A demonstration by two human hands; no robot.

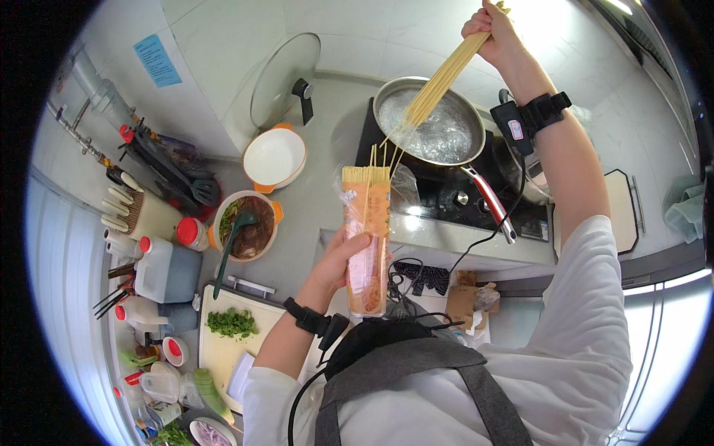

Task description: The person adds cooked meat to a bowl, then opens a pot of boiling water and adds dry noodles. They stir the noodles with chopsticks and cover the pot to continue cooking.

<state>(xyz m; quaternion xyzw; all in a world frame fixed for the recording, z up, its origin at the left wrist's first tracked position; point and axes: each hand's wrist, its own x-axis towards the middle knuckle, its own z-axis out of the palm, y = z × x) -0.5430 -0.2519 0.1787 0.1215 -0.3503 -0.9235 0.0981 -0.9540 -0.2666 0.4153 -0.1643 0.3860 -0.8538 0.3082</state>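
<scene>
My right hand, raised at the upper right, grips a bundle of dry noodles. The bundle slants down to the left, its lower ends in front of the pan of bubbling water; whether they touch the water I cannot tell. In my left hand is an upright orange pack of dry noodles, open at the top, with the noodle ends showing. A few loose strands stick out above the pack toward the bundle. The pan sits on the black stove, its red handle pointing toward me.
Left of the pan are a glass lid, an orange-handled white pot and a similar pot of dark food with a green ladle. A cutting board carries chopped greens. Bottles and a knife block line the left.
</scene>
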